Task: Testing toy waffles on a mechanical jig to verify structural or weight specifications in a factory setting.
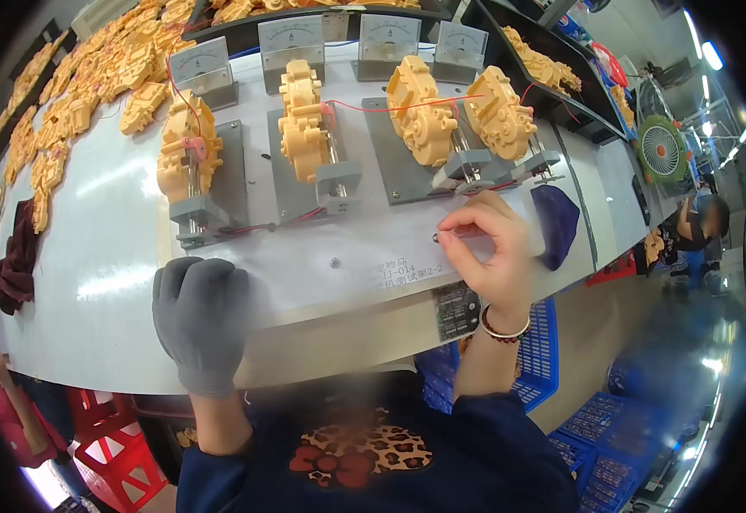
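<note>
Our biggest thing in view is the white table (99,291), which runs beneath both our hands. Across its far left side we see a wide heap of yellow plastic parts (91,107), and at the far right a black bin (591,128) with more of the same inside. Below the near edge, at our right, sits a blue basket (545,342). In the middle, a row of gray stands (232,162) holds up four yellow casings (176,175), side by side and tilted a little. Our left hand (200,321), in a gray glove, rests at the near edge with its fingers curled under; its palm is turned away, so we cannot tell whether it holds anything. Our bare right hand (494,261) is just in front of the stands on the right, thumb and forefinger pressed together on a small metal bit (436,238). Behind the casings stand four meters (294,51) with pale dials, and a purple cloth (555,227) lies beside our right hand. A thin bracelet (506,333) circles our right wrist. Between our hands, a tiny metal piece (334,263) lies on the table.
</note>
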Demonstrator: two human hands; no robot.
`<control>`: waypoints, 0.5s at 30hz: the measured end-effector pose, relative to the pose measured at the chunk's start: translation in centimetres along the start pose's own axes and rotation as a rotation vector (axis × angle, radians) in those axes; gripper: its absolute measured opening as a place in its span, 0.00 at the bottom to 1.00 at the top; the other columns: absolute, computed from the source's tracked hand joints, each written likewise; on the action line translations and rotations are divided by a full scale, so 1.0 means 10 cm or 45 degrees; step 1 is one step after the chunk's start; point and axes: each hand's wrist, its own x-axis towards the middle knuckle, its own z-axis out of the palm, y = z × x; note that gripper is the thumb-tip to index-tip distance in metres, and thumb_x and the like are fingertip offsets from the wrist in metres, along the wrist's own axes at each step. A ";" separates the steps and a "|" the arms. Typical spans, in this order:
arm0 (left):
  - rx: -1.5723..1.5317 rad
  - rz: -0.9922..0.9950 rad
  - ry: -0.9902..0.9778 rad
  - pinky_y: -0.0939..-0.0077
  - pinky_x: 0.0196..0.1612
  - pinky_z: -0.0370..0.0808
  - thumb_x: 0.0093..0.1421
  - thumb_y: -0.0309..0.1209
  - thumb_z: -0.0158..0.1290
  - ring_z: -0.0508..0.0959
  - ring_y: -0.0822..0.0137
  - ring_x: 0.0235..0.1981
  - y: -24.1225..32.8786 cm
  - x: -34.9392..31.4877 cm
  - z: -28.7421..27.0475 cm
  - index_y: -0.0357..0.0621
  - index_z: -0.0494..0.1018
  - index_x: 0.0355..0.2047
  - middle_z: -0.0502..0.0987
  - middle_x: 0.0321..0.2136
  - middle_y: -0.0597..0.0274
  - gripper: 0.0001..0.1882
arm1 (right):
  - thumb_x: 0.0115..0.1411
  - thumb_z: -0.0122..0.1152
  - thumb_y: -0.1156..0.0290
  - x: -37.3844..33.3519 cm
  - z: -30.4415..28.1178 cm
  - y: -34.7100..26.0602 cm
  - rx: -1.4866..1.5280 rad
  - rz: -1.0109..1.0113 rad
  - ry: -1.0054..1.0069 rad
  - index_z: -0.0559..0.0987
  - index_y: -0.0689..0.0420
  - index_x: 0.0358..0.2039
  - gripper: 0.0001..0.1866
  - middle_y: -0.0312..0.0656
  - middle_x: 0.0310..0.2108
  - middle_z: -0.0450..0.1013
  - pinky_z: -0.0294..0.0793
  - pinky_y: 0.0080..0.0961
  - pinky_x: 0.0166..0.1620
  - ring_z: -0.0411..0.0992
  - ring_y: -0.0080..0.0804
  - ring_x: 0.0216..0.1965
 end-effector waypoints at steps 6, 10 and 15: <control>0.007 0.004 0.006 0.63 0.37 0.72 0.47 0.25 0.61 0.74 0.55 0.33 -0.01 0.00 0.01 0.44 0.75 0.27 0.74 0.28 0.58 0.07 | 0.47 0.65 0.79 0.01 0.00 -0.02 0.007 0.013 -0.023 0.80 0.62 0.27 0.05 0.41 0.25 0.72 0.76 0.22 0.33 0.73 0.33 0.30; -0.013 -0.004 0.020 0.63 0.37 0.72 0.46 0.25 0.61 0.74 0.55 0.33 -0.01 0.00 0.01 0.45 0.75 0.27 0.75 0.28 0.58 0.07 | 0.46 0.65 0.79 0.01 0.00 -0.02 -0.019 0.016 -0.021 0.80 0.62 0.27 0.06 0.41 0.25 0.72 0.76 0.22 0.33 0.73 0.33 0.30; 0.008 -0.007 0.003 0.63 0.37 0.72 0.46 0.26 0.61 0.74 0.55 0.33 -0.01 0.00 0.02 0.45 0.75 0.27 0.75 0.28 0.58 0.07 | 0.46 0.66 0.79 0.00 0.00 -0.01 -0.038 0.019 -0.021 0.80 0.62 0.27 0.06 0.41 0.25 0.72 0.75 0.22 0.33 0.73 0.33 0.30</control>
